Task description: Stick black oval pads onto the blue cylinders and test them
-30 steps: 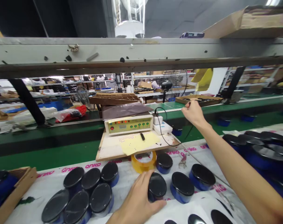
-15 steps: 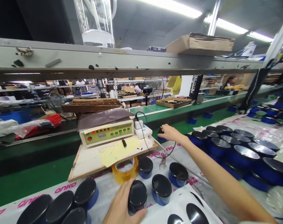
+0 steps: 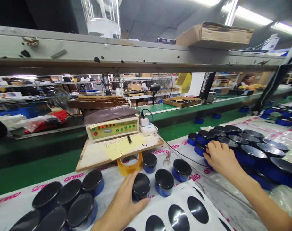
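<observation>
My left hand (image 3: 126,199) is wrapped around a short blue cylinder with a black top (image 3: 141,185), which stands upright on the printed plastic sheeting. Fingers bent together, my right hand (image 3: 220,157) is at the near left edge of a cluster of blue black-topped cylinders (image 3: 253,154). A small dark tip shows at its fingertips; what they hold is mostly hidden. A black cable (image 3: 181,153) runs from a white plug to this hand. By my left hand lie a white sheet with glossy black discs (image 3: 178,218) and a roll of yellow tape (image 3: 130,164).
Several more cylinders (image 3: 69,192) stand at the left. A control box (image 3: 113,128) with lit buttons sits on a wooden board (image 3: 93,154) bearing yellow paper. Behind runs a green conveyor (image 3: 174,134). A metal shelf (image 3: 141,54) crosses overhead, carrying a cardboard box (image 3: 215,35).
My right hand has moved right and towards me, from beside the conveyor to the cylinder cluster, drawing the cable out straighter. My left hand keeps its hold. The view has shifted slightly.
</observation>
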Action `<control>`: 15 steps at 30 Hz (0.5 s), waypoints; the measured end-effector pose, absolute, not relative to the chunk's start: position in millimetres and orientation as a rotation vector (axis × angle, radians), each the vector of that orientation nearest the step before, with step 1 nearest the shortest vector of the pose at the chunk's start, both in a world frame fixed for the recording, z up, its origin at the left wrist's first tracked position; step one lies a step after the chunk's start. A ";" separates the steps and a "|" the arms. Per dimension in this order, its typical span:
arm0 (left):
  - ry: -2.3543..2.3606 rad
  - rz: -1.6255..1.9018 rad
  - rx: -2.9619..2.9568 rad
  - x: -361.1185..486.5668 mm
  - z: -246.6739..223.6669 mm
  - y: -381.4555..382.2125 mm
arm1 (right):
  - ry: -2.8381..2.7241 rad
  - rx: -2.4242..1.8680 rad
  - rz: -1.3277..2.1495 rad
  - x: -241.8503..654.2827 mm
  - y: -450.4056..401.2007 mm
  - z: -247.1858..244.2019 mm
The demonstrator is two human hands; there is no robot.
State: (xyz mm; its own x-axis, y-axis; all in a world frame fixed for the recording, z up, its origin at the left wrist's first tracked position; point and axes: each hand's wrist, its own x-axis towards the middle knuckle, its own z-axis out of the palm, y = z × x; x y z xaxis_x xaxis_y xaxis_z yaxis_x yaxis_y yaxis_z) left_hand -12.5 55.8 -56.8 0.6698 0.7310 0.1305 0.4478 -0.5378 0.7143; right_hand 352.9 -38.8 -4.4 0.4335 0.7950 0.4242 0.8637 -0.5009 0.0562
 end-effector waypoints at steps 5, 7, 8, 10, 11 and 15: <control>0.884 0.572 2.214 -13.8 -51.1 53.1 | -1.894 -2.154 -0.158 303.6 -30.8 12.6; 0.870 0.592 2.217 -14.3 -50.1 52.3 | -2.025 -2.053 0.018 284.2 -30.4 11.3; 0.866 0.596 2.217 -14.5 -49.8 52.0 | -2.062 -2.026 0.082 276.7 -29.9 9.8; 0.876 0.598 2.207 -14.6 -49.8 51.8 | -2.100 -1.988 0.167 267.1 -27.1 6.9; 0.885 0.601 2.201 -14.4 -50.1 51.8 | -2.107 -1.969 0.193 264.8 -25.1 5.9; 0.884 0.598 2.238 -11.1 -49.4 50.9 | -2.127 -1.891 0.254 263.8 -14.1 1.6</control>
State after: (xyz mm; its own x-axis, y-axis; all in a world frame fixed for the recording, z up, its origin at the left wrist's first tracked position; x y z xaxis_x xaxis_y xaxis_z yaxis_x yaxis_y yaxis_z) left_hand -11.1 50.9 -49.4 0.6686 0.7240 0.1698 0.4275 -0.5610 0.7089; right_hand 263.8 -14.1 1.6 -0.1013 0.9905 0.0933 0.9406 0.1259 -0.3152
